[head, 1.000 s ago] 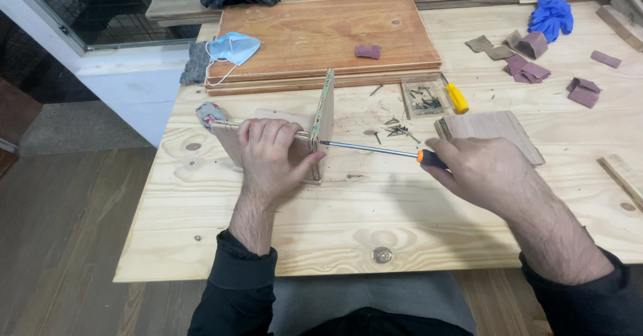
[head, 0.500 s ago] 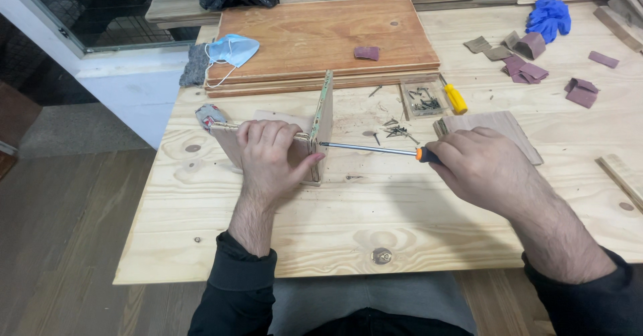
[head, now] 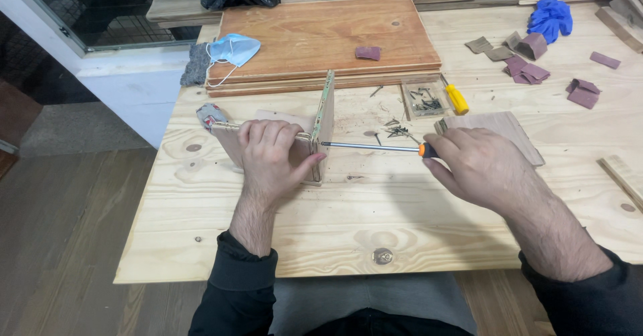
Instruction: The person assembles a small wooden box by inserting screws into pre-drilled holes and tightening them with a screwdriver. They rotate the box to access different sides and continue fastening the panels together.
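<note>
My left hand [head: 271, 158] grips a small upright assembly of thin wooden boards [head: 323, 121] on the pale wooden table [head: 415, 222], fingers curled over its top edge. My right hand [head: 479, 165] is closed around the handle of a screwdriver [head: 375, 147] with an orange collar. The long steel shaft lies level and its tip meets the right face of the upright board, close to my left thumb.
Loose screws [head: 396, 131] lie by the shaft, more in a small clear tray [head: 424, 100] beside a yellow tool [head: 457, 99]. A reddish board [head: 321, 38], a blue face mask [head: 233, 48], sandpaper scraps [head: 526, 68], a blue glove [head: 550, 16] and a flat wood piece [head: 509, 131] lie behind.
Both hands stay on the wooden assembly and the screwdriver. My right hand has shifted slightly on the handle; the boards have not moved.
</note>
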